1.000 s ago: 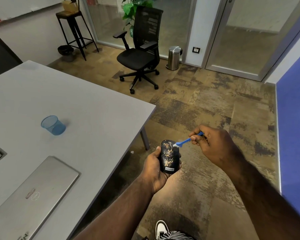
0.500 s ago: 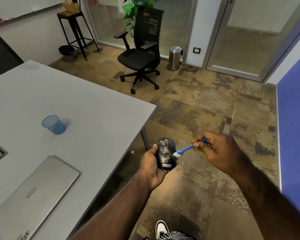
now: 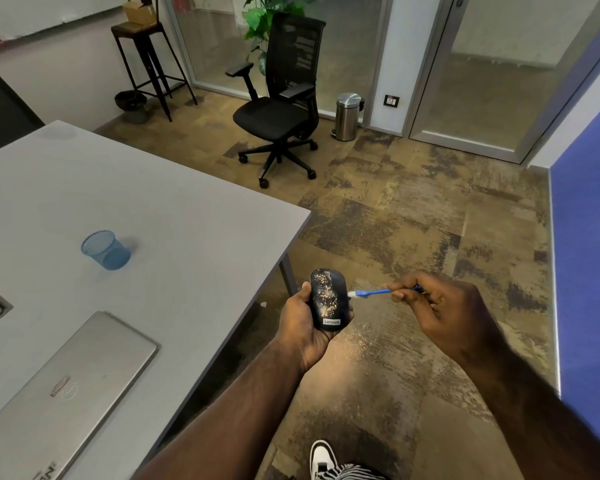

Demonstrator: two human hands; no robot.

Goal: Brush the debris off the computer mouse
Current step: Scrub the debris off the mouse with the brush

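The computer mouse (image 3: pixel 328 299) is held off the right edge of the surface (image 3: pixel 174 216), above the floor (image 3: pixel 413 220), cupped in the left hand (image 3: pixel 307 323). It is black, with a white label at its near end, and is carried with its top turned up toward the camera. Tan debris (image 3: pixel 326 295) is scattered over its left and middle parts, while its right side looks mostly bare. The left hand is wrapped around the mouse from below, the thumb laid along its left side and the fingertips showing at its right side.

A small blue brush (image 3: pixel 369 293) is pinched between the thumb and fingers of the right hand (image 3: pixel 440 313), which is otherwise curled closed around the rear of the handle. The brush is held nearly level, and its pale head is placed at the right edge of the mouse; whether the bristles actually touch cannot be told. A dusting of light specks is seen on the floor below and to the right of the mouse.

On the surface, a blue mesh cup (image 3: pixel 106 250) is lying tilted on its side, well apart from the mouse, and a closed silver laptop (image 3: pixel 66 393) is placed nearer the camera. A black office chair (image 3: pixel 281 109) and a small steel bin (image 3: pixel 347 116) are seen farther back by the glass wall.
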